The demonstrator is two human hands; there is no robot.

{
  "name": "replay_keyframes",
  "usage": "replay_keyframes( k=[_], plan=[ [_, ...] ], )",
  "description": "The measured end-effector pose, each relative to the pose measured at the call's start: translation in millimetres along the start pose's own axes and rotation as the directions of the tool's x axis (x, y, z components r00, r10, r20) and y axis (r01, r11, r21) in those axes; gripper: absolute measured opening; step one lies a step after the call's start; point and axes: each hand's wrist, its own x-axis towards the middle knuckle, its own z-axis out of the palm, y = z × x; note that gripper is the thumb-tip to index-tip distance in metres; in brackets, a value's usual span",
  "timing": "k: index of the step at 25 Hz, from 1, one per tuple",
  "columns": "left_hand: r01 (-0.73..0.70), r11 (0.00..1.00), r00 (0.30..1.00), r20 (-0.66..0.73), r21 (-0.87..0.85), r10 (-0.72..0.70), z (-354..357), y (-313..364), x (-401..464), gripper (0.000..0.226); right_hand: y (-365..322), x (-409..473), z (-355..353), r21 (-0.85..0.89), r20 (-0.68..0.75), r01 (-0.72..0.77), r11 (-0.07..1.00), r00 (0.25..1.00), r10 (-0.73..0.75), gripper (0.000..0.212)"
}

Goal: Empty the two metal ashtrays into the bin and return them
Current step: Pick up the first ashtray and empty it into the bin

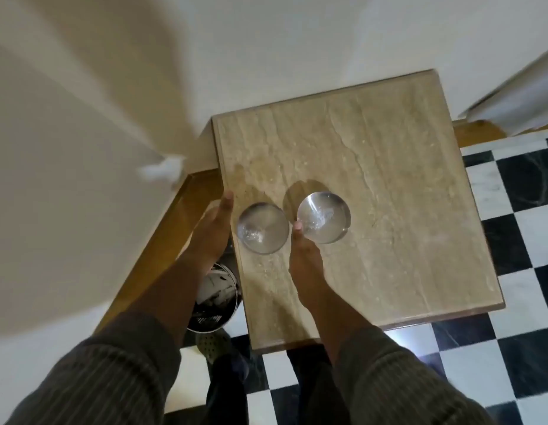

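Two metal ashtrays, left ashtray point(263, 227) and right ashtray point(323, 217), centre frame on stone desk point(389, 179), left hand point(213, 231) flat, fingers apart, beside one, right hand point(303, 256) pinching the other's rim, bin point(216, 297) lower left.

Both hands point(213, 231) point(303, 253) outstretched, fingers extended

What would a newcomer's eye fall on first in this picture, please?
Two shiny metal ashtrays sit side by side near the front left of the stone tabletop: the left ashtray and the right ashtray, which looks tilted. The right hand pinches the right ashtray's near rim, while the left hand lies open beside the left one. Below the left forearm, a metal bin stands on the checkered floor.
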Motion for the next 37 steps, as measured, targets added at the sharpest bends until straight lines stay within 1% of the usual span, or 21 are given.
replay_keyframes(
  k=[2, 4, 7, 8, 9, 10, 12, 13, 15, 18, 20, 22, 25, 27, 29, 30, 31, 33, 35, 36, 37],
  plan=[
    [-0.033, 0.999, 0.999, 0.000, 0.041, 0.033, 9, -18, 21, 0.060, 13, 22, 16, 0.037, -0.075, -0.009, 0.999, 0.997, 0.012, 0.125],
    [0.004, 0.998, 0.999, 0.037, 0.056, -0.006, 18, -32, 41, 0.060, 16, 36, 26, 0.042, -0.100, -0.028, 0.999, 0.995, 0.032, 0.112],
    [0.110, 0.993, 0.977, 0.187, -0.040, -0.101, 33, -57, 63, 0.068, 23, 50, 34, -0.027, -0.122, 0.047, 0.999, 0.991, -0.050, 0.052],
    [0.115, 0.991, 0.979, 0.178, -0.074, -0.100, 36, -67, 67, 0.062, 24, 57, 37, -0.077, -0.145, 0.078, 0.994, 0.985, -0.089, 0.036],
    [0.111, 0.987, 0.984, 0.154, -0.116, -0.093, 36, -75, 69, 0.060, 24, 62, 41, -0.126, -0.166, 0.085, 0.988, 0.980, -0.106, 0.028],
    [0.128, 0.979, 0.984, 0.142, -0.157, -0.106, 35, -84, 68, 0.069, 23, 66, 42, -0.179, -0.177, 0.084, 0.980, 0.977, -0.116, 0.029],
    [0.211, 0.952, 0.974, 0.134, -0.222, -0.184, 24, -94, 58, 0.108, 23, 65, 49, -0.301, -0.158, 0.079, 0.950, 0.979, -0.132, 0.032],
    [0.256, 0.933, 0.964, 0.132, -0.251, -0.229, 16, -105, 55, 0.118, 24, 58, 53, -0.342, -0.122, 0.081, 0.936, 0.984, -0.129, 0.032],
    [0.325, 0.895, 0.946, 0.108, -0.307, -0.306, -4, -123, 42, 0.122, 31, 43, 64, -0.363, -0.036, 0.091, 0.927, 0.993, -0.112, 0.026],
    [0.373, 0.846, 0.921, 0.040, -0.381, -0.388, -37, -160, 24, 0.143, 48, 19, 90, -0.379, 0.113, 0.108, 0.919, 0.991, -0.070, 0.027],
    [0.376, 0.849, 0.917, 0.016, -0.371, -0.399, -58, -188, 16, 0.135, 60, 10, 111, -0.401, 0.211, 0.116, 0.909, 0.977, -0.031, 0.033],
    [0.382, 0.843, 0.912, 0.007, -0.379, -0.410, -77, -214, 11, 0.117, 71, 7, 132, -0.432, 0.295, 0.104, 0.896, 0.955, 0.031, 0.037],
    [0.434, 0.795, 0.895, 0.098, -0.424, -0.436, -100, -249, 12, 0.091, 85, 4, 152, -0.421, 0.415, 0.063, 0.905, 0.901, 0.130, 0.032],
    [0.525, 0.741, 0.849, 0.198, -0.419, -0.489, -112, -275, 22, 0.088, 98, 8, 157, -0.421, 0.461, 0.055, 0.906, 0.873, 0.161, 0.027],
    [0.600, 0.709, 0.799, 0.312, -0.369, -0.514, -122, -295, 34, 0.093, 108, 14, 158, -0.448, 0.487, 0.091, 0.889, 0.859, 0.157, 0.037],
    [0.620, 0.716, 0.778, 0.369, -0.321, -0.508, -126, -303, 41, 0.093, 111, 18, 159, -0.466, 0.511, 0.147, 0.872, 0.850, 0.130, 0.042],
    [0.629, 0.730, 0.755, 0.432, -0.267, -0.493, -129, -309, 48, 0.088, 113, 21, 159, -0.493, 0.548, 0.244, 0.835, 0.833, 0.081, 0.044],
    [0.639, 0.750, 0.690, 0.558, -0.169, -0.462, -136, -309, 61, 0.081, 108, 25, 160, -0.544, 0.646, 0.484, 0.686, 0.763, -0.026, 0.048],
    [0.629, 0.776, 0.582, 0.692, -0.049, -0.427, -140, -311, 76, 0.101, 105, 26, 164, -0.552, 0.714, 0.643, 0.530, 0.693, -0.098, 0.052],
    [0.594, 0.804, 0.529, 0.745, 0.017, -0.407, -141, -311, 83, 0.108, 104, 28, 165, -0.539, 0.730, 0.687, 0.487, 0.669, -0.137, 0.053],
    [0.550, 0.832, 0.491, 0.779, 0.069, -0.390, -140, -310, 88, 0.107, 103, 30, 166, -0.512, 0.748, 0.723, 0.463, 0.641, -0.174, 0.053]
  ],
)
